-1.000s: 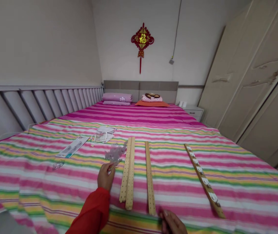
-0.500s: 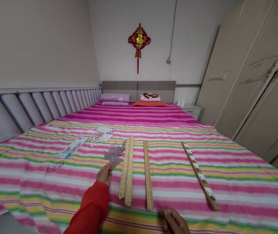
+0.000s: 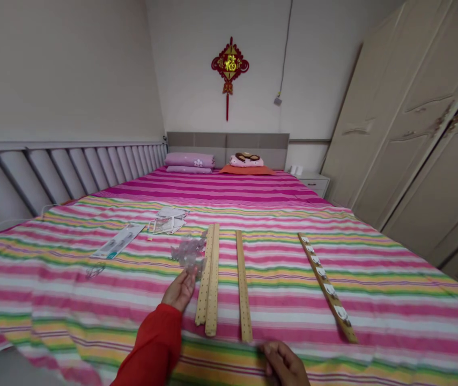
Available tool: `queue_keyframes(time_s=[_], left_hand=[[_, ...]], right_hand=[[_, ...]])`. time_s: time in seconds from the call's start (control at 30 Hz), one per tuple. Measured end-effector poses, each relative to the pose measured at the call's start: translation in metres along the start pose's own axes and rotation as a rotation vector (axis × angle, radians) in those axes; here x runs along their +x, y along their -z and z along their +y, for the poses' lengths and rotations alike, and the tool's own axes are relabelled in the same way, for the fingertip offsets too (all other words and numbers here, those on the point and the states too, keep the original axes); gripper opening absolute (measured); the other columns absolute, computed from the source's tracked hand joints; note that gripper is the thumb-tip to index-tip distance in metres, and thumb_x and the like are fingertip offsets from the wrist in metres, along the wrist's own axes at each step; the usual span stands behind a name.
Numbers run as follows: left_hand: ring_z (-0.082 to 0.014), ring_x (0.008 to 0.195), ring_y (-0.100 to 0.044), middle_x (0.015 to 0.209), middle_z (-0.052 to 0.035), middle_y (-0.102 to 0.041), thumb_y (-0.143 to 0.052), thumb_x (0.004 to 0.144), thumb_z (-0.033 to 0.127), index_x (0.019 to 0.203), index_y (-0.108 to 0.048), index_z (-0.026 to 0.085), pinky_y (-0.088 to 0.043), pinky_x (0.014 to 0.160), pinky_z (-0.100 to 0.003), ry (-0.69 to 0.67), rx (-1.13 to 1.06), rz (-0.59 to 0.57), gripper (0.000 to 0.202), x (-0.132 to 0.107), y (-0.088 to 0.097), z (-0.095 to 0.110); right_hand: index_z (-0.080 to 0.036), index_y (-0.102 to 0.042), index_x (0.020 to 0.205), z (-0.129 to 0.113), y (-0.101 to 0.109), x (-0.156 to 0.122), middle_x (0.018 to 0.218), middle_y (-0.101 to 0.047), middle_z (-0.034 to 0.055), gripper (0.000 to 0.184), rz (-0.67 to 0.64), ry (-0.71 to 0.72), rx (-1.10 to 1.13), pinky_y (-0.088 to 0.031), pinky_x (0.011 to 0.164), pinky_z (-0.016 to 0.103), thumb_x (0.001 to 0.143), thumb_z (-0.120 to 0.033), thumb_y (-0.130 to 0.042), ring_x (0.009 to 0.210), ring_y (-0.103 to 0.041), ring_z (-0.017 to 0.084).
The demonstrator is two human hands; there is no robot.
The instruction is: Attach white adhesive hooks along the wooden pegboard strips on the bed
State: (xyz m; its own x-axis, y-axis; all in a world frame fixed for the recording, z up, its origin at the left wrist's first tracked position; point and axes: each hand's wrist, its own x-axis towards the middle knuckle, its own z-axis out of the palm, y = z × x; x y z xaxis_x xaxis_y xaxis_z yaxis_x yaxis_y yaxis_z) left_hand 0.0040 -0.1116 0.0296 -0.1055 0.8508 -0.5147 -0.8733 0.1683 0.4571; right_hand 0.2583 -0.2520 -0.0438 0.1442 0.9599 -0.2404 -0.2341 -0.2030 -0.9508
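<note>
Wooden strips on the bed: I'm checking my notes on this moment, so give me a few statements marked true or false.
1. Four strips lie on the bed. True.
2. The left hand touches the clear bag. True.
3. The white hooks sit on the leftmost strip. False: they are on the rightmost strip.
4. The right hand lifts a strip. False: it is at the bed's near edge, and all strips lie flat.

Left hand [image 3: 179, 290] reached forward, palm down, fingers pinched together | right hand [image 3: 283, 364] low, close in, fingers curled
</note>
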Motion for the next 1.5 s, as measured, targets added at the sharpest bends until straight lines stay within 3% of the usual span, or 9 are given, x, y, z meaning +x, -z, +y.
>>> queue_keyframes(time_s=[0.1,0.23,0.47,0.7,0.83,1.03,1.27,1.37,1.5], left_hand=[[-0.0089,0.054,-0.067,0.064,-0.0006,-0.067,-0.048,0.085,-0.003,0.080,-0.057,0.013,-0.051,0.046,-0.011,-0.154,0.083,0.013,0.019,-0.013,-0.005,-0.005],[-0.0051,0.050,-0.061,0.061,0.0018,-0.064,-0.066,0.076,0.002,0.078,-0.062,0.013,-0.046,0.045,-0.010,-0.263,0.278,-0.076,0.012,-0.038,-0.008,-0.025],[-0.0032,0.051,-0.054,0.064,0.0024,-0.062,-0.083,0.059,0.018,0.078,-0.066,0.015,-0.038,0.042,-0.010,-0.065,0.338,-0.114,0.026,-0.076,0.005,-0.092],[-0.0030,0.046,-0.046,0.051,0.0039,-0.054,-0.088,0.042,0.040,0.070,-0.066,0.013,-0.027,0.040,-0.013,-0.036,0.494,-0.144,0.044,-0.082,0.028,-0.139],[-0.0063,0.049,-0.050,0.051,0.0024,-0.056,-0.087,0.038,0.044,0.070,-0.065,0.013,-0.027,0.042,-0.015,-0.074,0.610,-0.078,0.050,-0.078,0.027,-0.144],[-0.0123,0.058,-0.058,0.072,-0.0054,-0.069,-0.079,0.046,0.052,0.074,-0.068,0.014,-0.035,0.047,-0.021,-0.161,0.798,-0.120,0.048,-0.082,0.018,-0.139],[-0.0143,0.055,-0.052,0.054,0.0001,-0.057,-0.075,0.050,0.057,0.066,-0.063,0.017,-0.037,0.049,-0.024,-0.309,0.855,-0.066,0.045,-0.081,0.038,-0.144],[-0.0168,0.062,-0.056,0.062,-0.0018,-0.061,-0.074,0.054,0.054,0.067,-0.063,0.018,-0.038,0.051,-0.025,-0.276,0.878,-0.013,0.041,-0.074,0.049,-0.147],[-0.0202,0.073,-0.063,0.079,-0.0067,-0.069,-0.071,0.062,0.050,0.080,-0.066,0.017,-0.039,0.052,-0.024,-0.026,0.893,-0.008,0.038,-0.060,0.058,-0.147]], right_hand=[[-0.017,-0.055,0.061,-0.005,-0.002,0.002,0.044,-0.045,-0.0059,0.057,-0.027,0.002,-0.004,-0.013,0.035,0.018,0.055,-0.072,-0.071,0.034,-0.026,0.003],[-0.017,-0.056,0.062,-0.024,-0.009,0.006,0.045,-0.048,-0.0050,0.055,-0.090,0.017,-0.036,-0.017,0.034,0.018,0.057,-0.070,-0.070,0.035,-0.031,0.004],[-0.014,-0.066,0.073,-0.056,-0.033,0.014,0.052,-0.054,-0.0034,0.045,-0.122,0.160,0.017,-0.023,0.038,0.019,0.064,-0.058,-0.073,0.038,-0.035,0.005],[-0.016,-0.066,0.073,-0.055,-0.036,0.017,0.044,-0.049,-0.0058,0.041,-0.085,0.169,0.052,-0.025,0.037,0.021,0.063,-0.055,-0.073,0.036,-0.035,0.006],[-0.016,-0.064,0.070,-0.052,-0.034,0.024,0.040,-0.047,-0.0071,0.039,-0.075,0.155,0.070,-0.026,0.037,0.020,0.063,-0.053,-0.074,0.034,-0.036,0.007],[-0.014,-0.064,0.069,-0.053,-0.029,0.043,0.038,-0.048,-0.0071,0.035,-0.056,0.117,0.087,-0.027,0.038,0.020,0.061,-0.046,-0.075,0.034,-0.038,0.007],[-0.013,-0.065,0.072,-0.044,-0.021,0.053,0.036,-0.046,-0.0085,0.030,-0.019,0.064,0.069,-0.025,0.037,0.019,0.058,-0.038,-0.076,0.033,-0.035,0.006],[-0.013,-0.065,0.069,-0.042,-0.023,0.054,0.036,-0.046,-0.0082,0.028,-0.030,0.057,0.061,-0.023,0.037,0.019,0.058,-0.037,-0.076,0.033,-0.034,0.005],[-0.014,-0.064,0.065,-0.040,-0.026,0.055,0.036,-0.047,-0.0078,0.027,-0.037,0.055,0.042,-0.021,0.036,0.020,0.057,-0.037,-0.076,0.033,-0.034,0.005]])
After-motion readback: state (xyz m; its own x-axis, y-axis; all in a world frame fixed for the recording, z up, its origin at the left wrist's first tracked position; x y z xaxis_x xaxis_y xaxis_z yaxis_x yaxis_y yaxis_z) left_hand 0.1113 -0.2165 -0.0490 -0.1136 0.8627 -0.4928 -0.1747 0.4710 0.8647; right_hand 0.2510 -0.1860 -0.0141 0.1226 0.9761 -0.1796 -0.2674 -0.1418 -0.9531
